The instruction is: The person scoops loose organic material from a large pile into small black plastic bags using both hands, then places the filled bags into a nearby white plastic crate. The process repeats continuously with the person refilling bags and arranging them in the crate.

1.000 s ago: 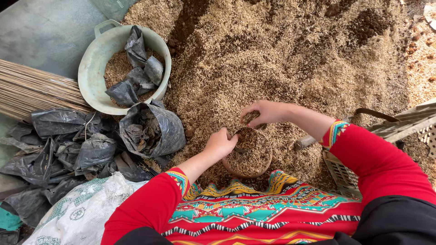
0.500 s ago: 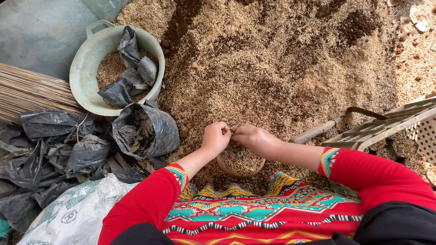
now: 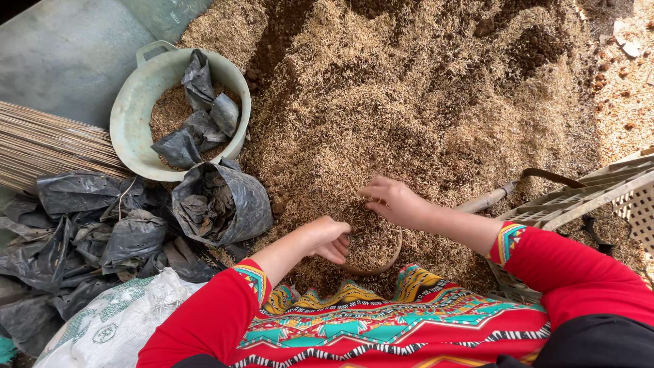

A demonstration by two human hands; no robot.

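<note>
Curling loosely at the near-left rim of a small round pot (image 3: pixel 371 249), the left hand (image 3: pixel 325 238) has its fingers bent inward against the pot's edge, half closed, steadying it rather than clamped around it. The pot sits low in the middle of the view, sunk into the big heap of rice husk and soil mix (image 3: pixel 422 102) and already heaped with the same tan stuff, just above the hem of the patterned red skirt (image 3: pixel 381 327). The right hand (image 3: pixel 392 200) lies at the pot's far-right side, palm down, fingers slack and slightly spread on the husk, gripping nothing that can be made out. Both forearms come up from red sleeves with bright woven cuffs, the left reaching straight forward, the right angling in from the right. Half a second ago the two hands met close together above the pot; now they have parted, the left dropped toward the near rim and the right drawn to the far side. Left of the pile stands a pale green plastic tub (image 3: pixel 136 116) holding husk and crumpled black nursery bags (image 3: pixel 197 116), with more black bags (image 3: pixel 88 232) heaped below it. At the right, a wooden tool handle (image 3: pixel 487 200) lies by a beige plastic crate (image 3: pixel 599 191).
</note>
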